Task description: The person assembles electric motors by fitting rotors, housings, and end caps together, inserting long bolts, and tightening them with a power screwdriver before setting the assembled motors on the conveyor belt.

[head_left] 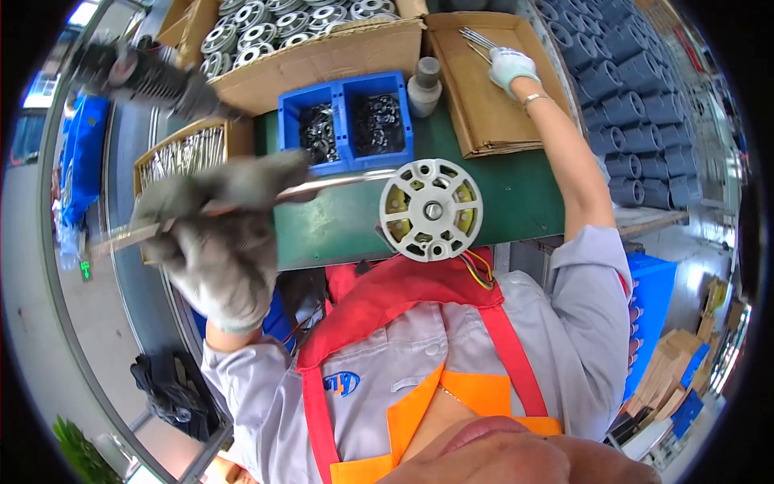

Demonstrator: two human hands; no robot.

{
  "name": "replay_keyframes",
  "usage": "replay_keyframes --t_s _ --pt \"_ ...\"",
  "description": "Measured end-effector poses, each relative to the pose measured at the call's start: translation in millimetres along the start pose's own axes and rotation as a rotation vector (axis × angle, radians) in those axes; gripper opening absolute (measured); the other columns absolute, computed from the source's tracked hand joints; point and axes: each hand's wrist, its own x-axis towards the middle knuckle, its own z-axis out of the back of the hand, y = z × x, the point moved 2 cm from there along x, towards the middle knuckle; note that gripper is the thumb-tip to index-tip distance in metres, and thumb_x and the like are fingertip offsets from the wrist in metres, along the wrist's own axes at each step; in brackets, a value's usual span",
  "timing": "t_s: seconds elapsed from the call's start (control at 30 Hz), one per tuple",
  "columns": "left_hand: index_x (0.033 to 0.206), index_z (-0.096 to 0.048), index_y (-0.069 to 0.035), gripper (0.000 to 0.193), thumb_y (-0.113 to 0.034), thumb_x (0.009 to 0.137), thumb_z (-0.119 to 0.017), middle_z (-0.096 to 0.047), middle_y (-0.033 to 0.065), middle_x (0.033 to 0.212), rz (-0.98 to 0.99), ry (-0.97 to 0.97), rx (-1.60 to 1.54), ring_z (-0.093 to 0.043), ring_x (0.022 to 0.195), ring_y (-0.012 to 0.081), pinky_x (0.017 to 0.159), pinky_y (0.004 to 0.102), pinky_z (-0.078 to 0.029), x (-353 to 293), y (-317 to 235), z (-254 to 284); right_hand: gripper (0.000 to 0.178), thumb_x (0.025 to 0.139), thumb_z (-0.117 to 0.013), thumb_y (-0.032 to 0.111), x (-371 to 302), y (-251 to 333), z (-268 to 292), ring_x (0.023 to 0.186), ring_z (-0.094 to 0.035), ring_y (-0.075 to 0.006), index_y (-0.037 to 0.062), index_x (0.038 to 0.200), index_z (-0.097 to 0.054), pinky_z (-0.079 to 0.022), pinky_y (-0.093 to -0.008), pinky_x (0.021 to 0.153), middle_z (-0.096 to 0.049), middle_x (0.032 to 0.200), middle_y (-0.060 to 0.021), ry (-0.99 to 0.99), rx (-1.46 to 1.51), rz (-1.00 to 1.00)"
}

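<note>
My left hand (214, 250), in a grey work glove and blurred by motion, is raised at the left. Its fingers are closed round a long thin metal rod (347, 179), which points toward a round motor (432, 211). That motor has a silver spoked end cover, a central shaft and coloured wires at its lower edge. At the far right, my right hand (513, 68), in a white glove, is closed on several thin metal rods (479, 38) over a shallow cardboard tray (504, 121). Its fingertips are partly hidden.
A blue two-part bin (347, 165) of small dark parts stands on the green bench (330, 234). A box of long metal rods (184, 157) is left of it. Behind are a carton of round metal covers (322, 68) and a grey bottle-shaped object (424, 87). A dark power tool (145, 81) hangs upper left.
</note>
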Motion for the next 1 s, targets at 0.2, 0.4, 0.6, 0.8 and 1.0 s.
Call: replay_keyframes --t_s 0.2,0.4,0.6,0.8,1.0 --pt "0.128 -0.049 -0.005 0.028 -0.011 0.101 -0.045 -0.066 0.0178 0.101 0.106 0.026 0.111 -0.067 0.093 0.0359 0.084 0.0476 -0.057 28.8 24.8 -30.0 0.031 0.084 -0.054 0.027 -61.1 -13.4 53.9 0.093 -0.068 -0.0290 0.0043 0.103 -0.065 -0.054 -0.0405 0.081 -0.069 0.100 -0.0172 -0.158 0.292 0.018" --pt "0.121 -0.052 -0.003 0.024 -0.013 0.102 -0.043 -0.065 0.0198 0.100 0.081 0.275 0.205 -0.068 0.090 0.0299 0.077 0.0392 -0.058 48.8 25.5 -43.0 0.021 0.096 -0.043 0.011 -190.6 0.7 169.3 0.064 -0.066 -0.0212 0.0003 0.105 -0.058 -0.053 -0.0275 0.053 -0.066 0.090 -0.0152 -0.400 1.552 0.128" --pt "0.121 -0.050 0.003 0.023 -0.006 0.100 -0.044 -0.061 0.0141 0.117 0.301 0.560 0.515 -0.062 0.105 0.0182 0.096 0.0313 -0.047 43.8 38.1 -61.1 0.011 0.093 -0.060 0.010 -273.4 71.6 214.8 0.067 -0.063 -0.0255 0.0031 0.094 -0.052 -0.056 -0.0307 0.054 -0.055 0.089 -0.0183 -0.147 1.761 0.812" --pt "0.134 -0.044 0.003 0.074 -0.022 0.074 -0.079 -0.058 0.0160 0.121 0.150 0.426 0.505 -0.059 0.112 0.0245 0.096 0.0321 -0.046 -2.3 71.3 -38.0 0.012 0.090 -0.061 0.005 -291.9 93.2 206.3 0.063 -0.062 -0.0194 -0.0006 0.097 -0.054 -0.056 -0.0273 0.056 -0.059 0.091 -0.0217 -0.332 1.519 0.712" --pt "0.137 -0.039 0.003 0.062 -0.008 0.083 -0.067 -0.058 0.0142 0.123 0.437 0.098 -0.085 -0.057 0.114 0.0186 0.097 0.0344 -0.048 -32.0 101.6 -41.7 0.016 0.085 -0.058 -0.001 -288.4 99.2 232.7 0.070 -0.065 -0.0216 -0.0053 0.101 -0.055 -0.057 -0.0286 0.060 -0.060 0.091 -0.0231 -0.222 1.185 0.894"
